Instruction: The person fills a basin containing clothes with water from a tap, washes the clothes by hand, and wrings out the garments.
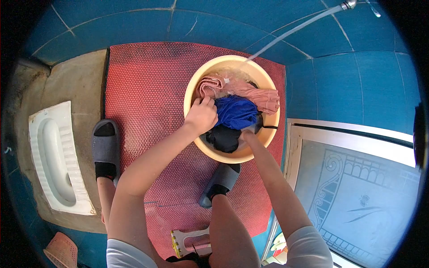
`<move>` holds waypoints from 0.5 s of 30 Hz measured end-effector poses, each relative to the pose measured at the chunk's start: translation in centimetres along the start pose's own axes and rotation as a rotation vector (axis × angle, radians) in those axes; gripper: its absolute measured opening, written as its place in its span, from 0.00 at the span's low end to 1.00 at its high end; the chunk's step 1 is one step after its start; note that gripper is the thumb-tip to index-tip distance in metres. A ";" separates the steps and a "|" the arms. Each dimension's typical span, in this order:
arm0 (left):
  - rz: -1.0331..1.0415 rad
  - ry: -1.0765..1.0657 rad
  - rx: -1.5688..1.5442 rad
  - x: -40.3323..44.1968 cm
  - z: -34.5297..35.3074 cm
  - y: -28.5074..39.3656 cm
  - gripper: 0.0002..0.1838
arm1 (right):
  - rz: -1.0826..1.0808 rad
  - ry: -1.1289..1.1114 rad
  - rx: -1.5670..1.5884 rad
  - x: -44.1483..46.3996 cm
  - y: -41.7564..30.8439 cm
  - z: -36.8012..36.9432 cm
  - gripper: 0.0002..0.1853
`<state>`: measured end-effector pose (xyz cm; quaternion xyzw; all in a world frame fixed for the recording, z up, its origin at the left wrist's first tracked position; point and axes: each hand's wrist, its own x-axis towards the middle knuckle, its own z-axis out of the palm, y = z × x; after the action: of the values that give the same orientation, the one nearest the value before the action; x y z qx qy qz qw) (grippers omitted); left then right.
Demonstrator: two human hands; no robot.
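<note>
A cream plastic basin holds wet clothes in water. At its left side my left hand curls its fingers on the lower edge of a pink ribbed garment, just beside a bright blue cloth. My right hand reaches into the lower right of the basin, between the blue cloth and a black cloth; its fingers are hidden. More pink fabric drapes over the right rim, and a thin black strap crosses the rim below it.
A stream of water runs from a metal tap into the basin. The basin stands on a red textured mat. A squat toilet lies left, a frosted door right, a small stool below, a pink basket lower left.
</note>
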<state>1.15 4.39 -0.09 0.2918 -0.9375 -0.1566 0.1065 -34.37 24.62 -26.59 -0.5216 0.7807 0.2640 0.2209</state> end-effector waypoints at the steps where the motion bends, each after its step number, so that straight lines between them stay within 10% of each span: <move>1: 0.002 0.009 0.001 0.0 0.0 0.0 0.13 | 0.000 0.003 0.001 0.7 -0.2 0.1 0.32; 11: -0.019 -0.097 -0.028 0.0 -0.3 0.2 0.16 | -0.005 0.047 0.006 1.4 0.8 1.8 0.33; 15: 0.024 0.014 -0.001 -0.4 0.4 0.2 0.25 | -0.072 -0.161 -0.236 -11.8 -10.6 -19.6 0.23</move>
<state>1.22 4.86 -0.41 0.2814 -0.9402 -0.1538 0.1149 -21.65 16.91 -6.23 -0.5486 0.7048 0.3869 0.2292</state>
